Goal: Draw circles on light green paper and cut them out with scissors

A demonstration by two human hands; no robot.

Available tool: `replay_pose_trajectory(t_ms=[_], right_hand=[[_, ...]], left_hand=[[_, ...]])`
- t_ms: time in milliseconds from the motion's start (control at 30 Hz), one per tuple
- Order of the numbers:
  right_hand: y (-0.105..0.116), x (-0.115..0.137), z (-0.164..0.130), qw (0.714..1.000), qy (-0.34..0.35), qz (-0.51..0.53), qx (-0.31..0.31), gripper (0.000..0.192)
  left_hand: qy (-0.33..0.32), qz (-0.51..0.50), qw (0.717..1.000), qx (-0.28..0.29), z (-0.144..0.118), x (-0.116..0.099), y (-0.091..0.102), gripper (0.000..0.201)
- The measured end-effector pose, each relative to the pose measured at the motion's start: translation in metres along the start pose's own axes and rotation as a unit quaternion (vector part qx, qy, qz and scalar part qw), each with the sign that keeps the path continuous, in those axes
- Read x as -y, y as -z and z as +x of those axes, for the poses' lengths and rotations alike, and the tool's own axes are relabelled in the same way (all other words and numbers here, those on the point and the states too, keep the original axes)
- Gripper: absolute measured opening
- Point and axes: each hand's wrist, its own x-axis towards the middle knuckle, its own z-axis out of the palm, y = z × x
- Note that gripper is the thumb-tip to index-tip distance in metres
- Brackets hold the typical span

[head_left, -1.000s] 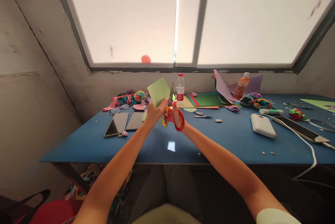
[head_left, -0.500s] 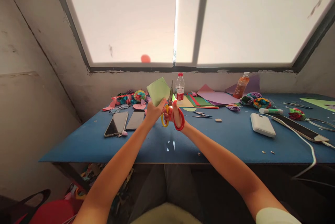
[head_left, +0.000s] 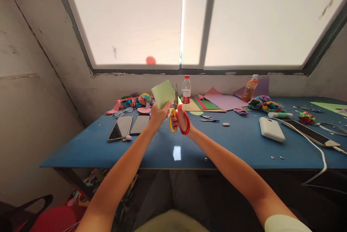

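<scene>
A light green sheet of paper [head_left: 163,93] is pinched in my left hand [head_left: 159,114], held up above the table with a faint curved line near its top edge. My right hand [head_left: 181,116] grips a pair of scissors [head_left: 184,126] with one yellow and one red handle loop. Their blades point upward, close to the right edge of the paper; whether they touch it I cannot tell. A small bright green piece shows just right of the blades, by my right thumb.
On the blue table [head_left: 89,152] lie two phones [head_left: 120,128], a white power bank [head_left: 271,129], and tweezers [head_left: 209,119]. A water bottle [head_left: 185,91] stands behind my hands. Coloured paper [head_left: 226,100], fabric-like flowers [head_left: 271,106] and a tilted drink bottle [head_left: 249,88] are further back.
The scissors have shifted slightly, their blades now a little left of before and the handle loops closer together. The paper has moved slightly left. A patch of light on the table has grown larger.
</scene>
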Motion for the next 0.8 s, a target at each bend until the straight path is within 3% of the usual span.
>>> replay_pose_trajectory(t_ms=[133,533,700,800], right_hand=[[0.006,-0.001,0.004,0.999,-0.031,0.009,0.013,0.073],[0.001,0.002,-0.005,0.999,0.010,-0.016,0.030,0.068],[0.005,-0.001,-0.001,1.000,-0.002,-0.007,0.030,0.066],[0.009,-0.006,0.006,0.999,-0.036,-0.008,0.022,0.063]], left_hand=[[0.012,-0.013,1.000,-0.002,-0.001,-0.004,0.001,0.025],[-0.002,-0.050,0.999,-0.006,0.012,0.001,0.013,0.020],[0.032,-0.071,0.997,-0.008,0.018,0.008,0.013,0.014],[0.085,-0.045,0.995,-0.024,0.025,0.013,0.014,0.011]])
